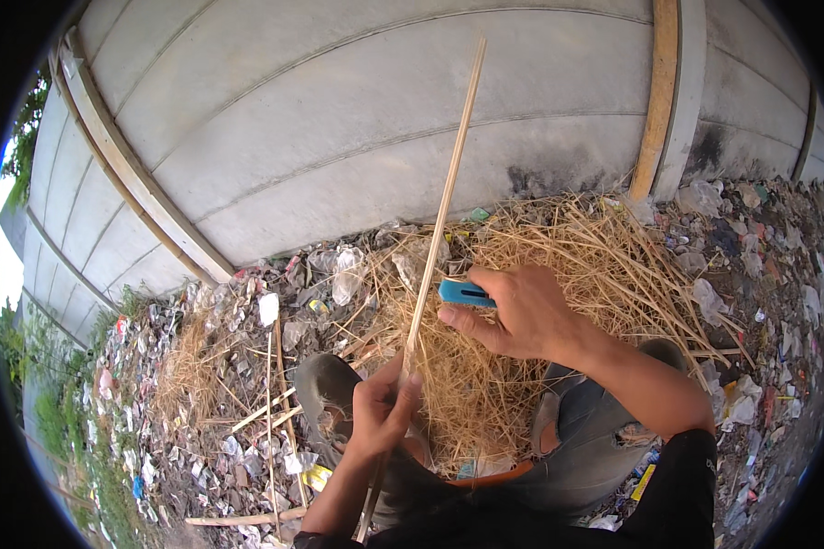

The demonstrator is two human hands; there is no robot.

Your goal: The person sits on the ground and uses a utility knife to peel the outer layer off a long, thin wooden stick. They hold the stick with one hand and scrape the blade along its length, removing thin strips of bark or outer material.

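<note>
Low in front of me, my left hand (pixel 386 410) is closed round a long, pale split bamboo strip (pixel 444 197). The strip stands tilted, its far tip rising in front of the wall and its lower end passing under my forearm. To the right, my right hand (pixel 526 316) grips a blue box cutter (pixel 465 294) with a dark slot along its side. The cutter's end is close to the strip, with a small gap showing between them. No blade can be made out. Below both hands lies a heap of thin straw-coloured shavings (pixel 485 384), between my legs.
A grey panel wall (pixel 339 128) runs across the back, with a bamboo pole (pixel 659 101) upright against it. Litter (pixel 238 366) covers the ground on both sides. Loose bamboo sticks (pixel 270 425) lie left of my leg. Green plants (pixel 64 412) grow at the far left.
</note>
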